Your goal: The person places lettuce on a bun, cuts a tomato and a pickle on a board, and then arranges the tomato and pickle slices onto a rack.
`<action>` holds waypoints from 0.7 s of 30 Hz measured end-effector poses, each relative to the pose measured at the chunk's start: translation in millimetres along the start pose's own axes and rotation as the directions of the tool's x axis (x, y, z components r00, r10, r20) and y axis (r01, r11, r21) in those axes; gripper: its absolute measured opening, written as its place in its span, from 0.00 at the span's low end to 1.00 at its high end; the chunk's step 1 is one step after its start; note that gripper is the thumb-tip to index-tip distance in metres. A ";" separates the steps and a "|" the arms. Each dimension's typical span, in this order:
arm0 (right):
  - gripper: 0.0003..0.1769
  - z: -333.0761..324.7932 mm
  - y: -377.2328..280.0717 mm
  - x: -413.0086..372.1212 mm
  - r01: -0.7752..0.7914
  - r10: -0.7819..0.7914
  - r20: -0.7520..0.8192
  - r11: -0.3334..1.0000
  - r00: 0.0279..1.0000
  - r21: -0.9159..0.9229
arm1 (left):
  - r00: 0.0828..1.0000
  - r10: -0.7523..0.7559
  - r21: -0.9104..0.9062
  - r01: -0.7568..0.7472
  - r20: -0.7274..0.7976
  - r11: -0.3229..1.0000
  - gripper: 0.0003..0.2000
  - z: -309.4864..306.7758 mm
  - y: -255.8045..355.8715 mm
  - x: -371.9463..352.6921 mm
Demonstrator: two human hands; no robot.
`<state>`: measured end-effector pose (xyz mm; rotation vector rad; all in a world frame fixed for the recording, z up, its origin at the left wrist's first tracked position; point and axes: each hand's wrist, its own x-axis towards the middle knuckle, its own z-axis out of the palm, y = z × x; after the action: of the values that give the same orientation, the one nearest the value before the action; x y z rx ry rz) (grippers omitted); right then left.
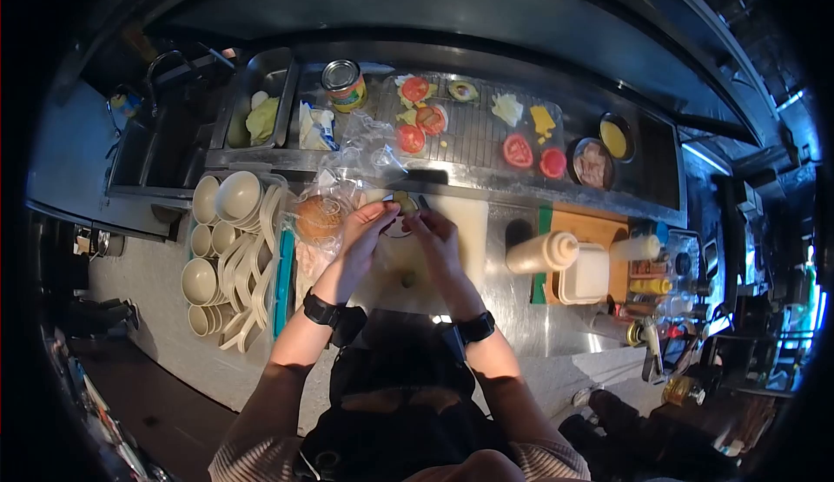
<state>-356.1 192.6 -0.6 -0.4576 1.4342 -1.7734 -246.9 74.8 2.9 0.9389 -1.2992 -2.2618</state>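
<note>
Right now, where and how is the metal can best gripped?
Metal can: likely around its labelled side wall, from the person's side and slightly above. It stands upright, so its round wall should suit a wrap grip; coming in high should clear the crumpled clear plastic in front.

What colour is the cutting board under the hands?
The cutting board is creamy white, best seen in the head view.

There are two hands and one large can.
</note>
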 end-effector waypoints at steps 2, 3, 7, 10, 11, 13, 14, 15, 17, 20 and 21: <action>0.13 4.4 -17.7 19.6 0.087 -0.092 -0.045 0.990 0.995 -0.107 | 0.987 0.157 0.034 -0.156 -0.022 0.987 0.09 2.0 18.6 5.4; 0.13 6.6 -30.9 32.3 0.128 -0.139 -0.064 0.979 0.988 -0.160 | 0.972 0.233 0.053 -0.231 -0.032 0.972 0.09 5.3 33.6 7.9; 0.08 -1.7 -82.4 120.2 0.454 -0.491 -0.017 0.817 0.871 -0.356 | 0.899 0.423 0.221 -0.394 -0.108 0.892 0.11 4.2 103.4 28.2; 0.10 -12.1 -97.3 196.8 0.234 -0.587 -0.115 0.484 0.801 -0.843 | 0.855 0.501 0.359 -0.431 -0.131 0.828 0.11 -6.1 133.3 49.0; 0.10 -14.1 -93.1 220.2 0.202 -0.540 -0.117 0.495 0.833 -0.845 | 0.845 0.519 0.409 -0.433 -0.126 0.803 0.11 -12.2 139.9 56.5; 0.11 -21.0 -73.7 266.1 0.136 -0.444 -0.123 0.507 0.887 -0.851 | 0.843 0.526 0.477 -0.419 -0.112 0.773 0.10 -22.1 147.2 72.2; 0.10 -25.1 -56.1 290.1 0.161 -0.449 -0.107 0.519 0.887 -0.839 | 0.839 0.533 0.520 -0.409 -0.108 0.750 0.10 -26.5 150.8 79.7; 0.10 -30.4 -36.2 316.3 0.186 -0.453 -0.091 0.530 0.887 -0.827 | 0.836 0.539 0.560 -0.399 -0.104 0.726 0.10 -29.7 152.8 87.5; 0.10 -28.5 -20.1 353.0 0.203 -0.421 -0.078 0.581 0.904 -0.789 | 0.811 0.580 0.582 -0.433 -0.081 0.688 0.10 -35.0 149.1 100.9; 0.12 -21.0 -6.0 368.3 0.165 -0.359 -0.105 0.646 0.928 -0.746 | 0.851 0.521 0.511 -0.418 -0.070 0.751 0.09 -37.3 137.6 122.7; 0.15 -20.2 -1.3 372.7 0.124 -0.353 -0.140 0.629 0.925 -0.767 | 0.850 0.521 0.497 -0.420 -0.077 0.759 0.09 -36.1 134.2 130.1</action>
<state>-602.0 -77.3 -78.4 -0.8865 2.4218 -1.3858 -315.6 -93.9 58.3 0.8383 -1.7799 -1.4456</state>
